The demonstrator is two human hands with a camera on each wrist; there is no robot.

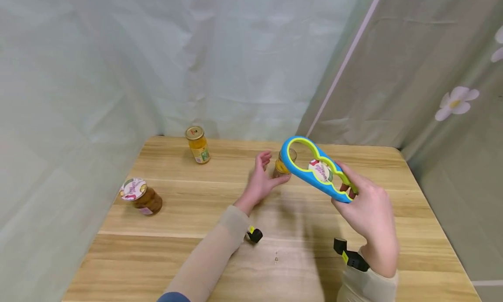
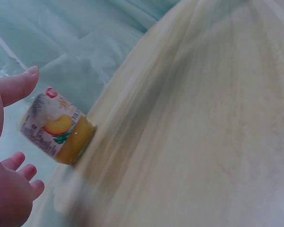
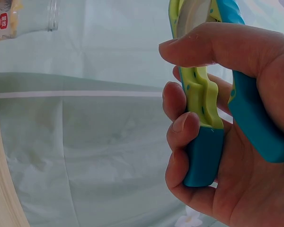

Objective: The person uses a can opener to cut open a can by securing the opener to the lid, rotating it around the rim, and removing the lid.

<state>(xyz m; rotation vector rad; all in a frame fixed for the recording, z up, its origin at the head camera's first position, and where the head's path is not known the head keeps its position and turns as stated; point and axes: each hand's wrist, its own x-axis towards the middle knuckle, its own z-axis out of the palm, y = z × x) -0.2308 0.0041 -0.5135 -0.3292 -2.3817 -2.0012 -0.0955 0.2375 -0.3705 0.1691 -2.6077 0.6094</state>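
Note:
My right hand grips a blue and lime-green jar opener above the table, fingers and thumb wrapped round its handles. A white printed lid shows between the opener's scalloped arms, and its edge appears there in the right wrist view too. Below and behind the opener, a glass jar of yellow fruit stands with a bare rim. My left hand is beside this jar, thumb and fingers spread apart. In the left wrist view the peach-labelled jar stands just beyond those spread fingers.
A gold-lidded jar of yellow fruit stands toward the back of the wooden table. At the left edge is a jar with brown contents and a white printed lid. Hanging sheets enclose the back and sides.

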